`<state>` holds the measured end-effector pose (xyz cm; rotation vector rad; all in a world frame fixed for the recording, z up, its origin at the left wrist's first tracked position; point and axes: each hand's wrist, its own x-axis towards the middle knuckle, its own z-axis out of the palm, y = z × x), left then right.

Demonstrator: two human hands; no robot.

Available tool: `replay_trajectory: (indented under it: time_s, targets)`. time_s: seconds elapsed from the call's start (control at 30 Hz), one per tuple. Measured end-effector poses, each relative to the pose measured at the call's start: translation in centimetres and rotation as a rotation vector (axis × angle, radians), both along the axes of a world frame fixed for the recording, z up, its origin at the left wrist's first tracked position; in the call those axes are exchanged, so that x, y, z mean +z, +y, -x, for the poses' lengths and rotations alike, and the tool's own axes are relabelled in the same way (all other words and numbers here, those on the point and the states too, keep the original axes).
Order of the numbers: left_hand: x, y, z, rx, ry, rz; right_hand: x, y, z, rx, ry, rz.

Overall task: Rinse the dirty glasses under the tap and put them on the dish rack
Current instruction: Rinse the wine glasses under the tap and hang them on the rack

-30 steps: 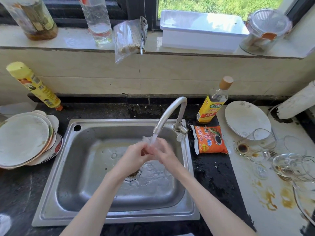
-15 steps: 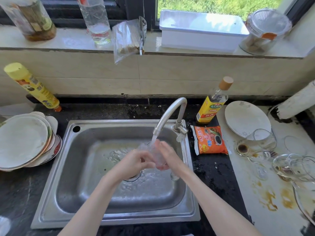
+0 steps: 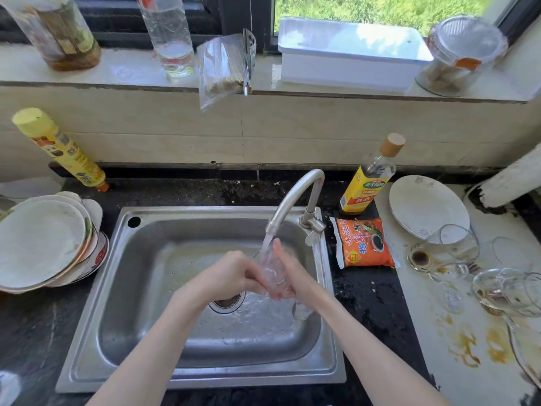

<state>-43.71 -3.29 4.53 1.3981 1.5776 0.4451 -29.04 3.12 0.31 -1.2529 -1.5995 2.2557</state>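
1. Your left hand (image 3: pixel 231 273) and right hand (image 3: pixel 288 273) meet over the sink (image 3: pixel 117 288), right under the tap (image 3: pixel 292 197) spout.
2. A clear glass (image 3: pixel 270 266) sits between both hands, in the running stream. It looks like stemware, with what seems to be its foot showing below your right wrist; blur and water make that hard to confirm.
3. Grip: left fingers are curled around the left side of the glass. The right hand cups the other side, fingers laid along the bowl, fingertips up near the spout.
4. Water runs from the spout onto the glass and pools around the drain (image 3: pixel 227 301).
5. Dirty glasses (image 3: pixel 456 244) lie on the pale counter (image 3: pixel 439 347) to your right, some tipped over, with brown residue and brown spill stains around them.
6. A white plate (image 3: pixel 424 206) is behind those glasses. An orange sauce packet (image 3: pixel 363 243) and a yellow-labelled bottle (image 3: pixel 369 177) sit just right of the tap.
7. A stack of plates (image 3: pixel 44 241) is left of the sink, with a yellow spray can (image 3: pixel 58 148) behind it.
8. The sill holds bottles, a bag of sticks, a white box (image 3: pixel 345 54) and a jar (image 3: pixel 462 54).
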Motion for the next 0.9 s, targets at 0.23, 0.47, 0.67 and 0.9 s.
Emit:
replay_trajectory:
  time_s: [0.23, 0.47, 0.67, 0.9]
  targets:
    - [-0.6, 0.1, -0.8, 0.15, 0.029, -0.14, 0.0, 0.2, 0.3, -0.089, 0.03, -0.127]
    - [-0.3, 0.3, -0.7, 0.171, 0.06, -0.138, -0.7, 0.3, 0.6, -0.061, 0.048, -0.037]
    - [-0.6, -0.5, -0.2, 0.151, -0.019, -0.142, -0.4, 0.1, 0.1, -0.109, 0.015, 0.035]
    - [-2.2, -0.3, 0.4, 0.322, -0.097, -0.199, 0.0, 0.4, 0.3, -0.081, 0.022, 0.158]
